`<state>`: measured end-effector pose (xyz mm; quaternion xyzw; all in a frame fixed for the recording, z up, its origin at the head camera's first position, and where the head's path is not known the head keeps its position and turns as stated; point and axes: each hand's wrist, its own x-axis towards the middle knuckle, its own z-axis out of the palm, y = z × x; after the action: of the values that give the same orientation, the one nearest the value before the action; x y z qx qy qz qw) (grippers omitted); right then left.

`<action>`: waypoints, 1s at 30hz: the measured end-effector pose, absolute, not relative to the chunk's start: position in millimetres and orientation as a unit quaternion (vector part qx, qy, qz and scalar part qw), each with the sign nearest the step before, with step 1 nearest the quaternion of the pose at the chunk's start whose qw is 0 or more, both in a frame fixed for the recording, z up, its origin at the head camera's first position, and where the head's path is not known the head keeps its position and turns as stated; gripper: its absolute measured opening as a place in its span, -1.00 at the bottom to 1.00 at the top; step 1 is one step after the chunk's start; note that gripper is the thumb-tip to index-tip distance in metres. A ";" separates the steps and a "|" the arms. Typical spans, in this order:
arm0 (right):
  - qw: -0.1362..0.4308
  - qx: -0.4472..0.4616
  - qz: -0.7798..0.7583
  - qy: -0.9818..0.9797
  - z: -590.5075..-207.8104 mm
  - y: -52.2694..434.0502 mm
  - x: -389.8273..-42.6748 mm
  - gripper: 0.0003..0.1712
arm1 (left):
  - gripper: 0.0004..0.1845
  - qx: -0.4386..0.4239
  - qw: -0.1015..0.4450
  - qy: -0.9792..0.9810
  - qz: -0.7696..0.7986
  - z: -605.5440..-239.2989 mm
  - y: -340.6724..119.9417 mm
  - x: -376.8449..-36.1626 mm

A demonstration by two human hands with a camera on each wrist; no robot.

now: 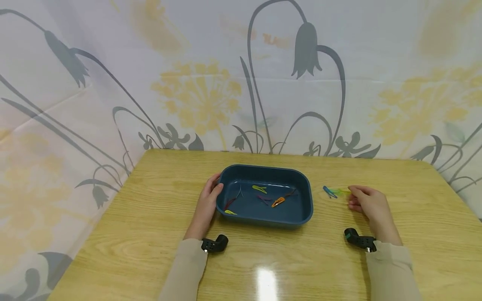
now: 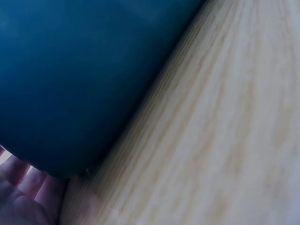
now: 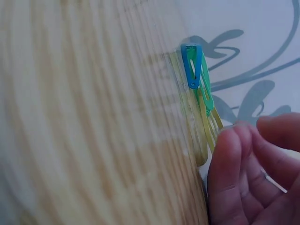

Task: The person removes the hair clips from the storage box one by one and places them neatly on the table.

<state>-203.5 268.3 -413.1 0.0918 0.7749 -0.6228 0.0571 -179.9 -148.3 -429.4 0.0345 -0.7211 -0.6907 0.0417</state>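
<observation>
Blue tub (image 1: 263,222) on table (image 1: 308,259), assorted clips (image 1: 278,202) inside; blue clip (image 1: 329,192) and green clip (image 3: 206,91) to its right. My left hand (image 1: 206,202) clamps the tub's left end; my right hand (image 1: 370,205) pinches the yellow clip (image 1: 344,191).

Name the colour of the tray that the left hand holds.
Dark blue; the tray shows best in the head view.
</observation>
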 end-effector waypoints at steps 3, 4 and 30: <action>0.046 0.068 -0.607 0.791 -409.7 267.3 -204.3 -0.37 | -0.57 0.030 0.041 -0.719 -0.694 -428.5 -146.7 -181.8; 0.043 0.056 -0.594 0.801 -408.3 266.2 -204.6 -0.37 | -0.57 0.030 0.041 -0.720 -0.693 -428.3 -146.4 -182.3; 0.011 -0.052 -0.518 0.854 -381.9 218.9 -200.8 -0.45 | -0.57 0.036 0.046 -0.734 -0.677 -426.8 -148.5 -177.6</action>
<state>-200.8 218.9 -381.9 -0.0521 0.8538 -0.5179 0.0114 -177.6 -148.5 -426.8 0.0356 -0.7336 -0.6770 0.0464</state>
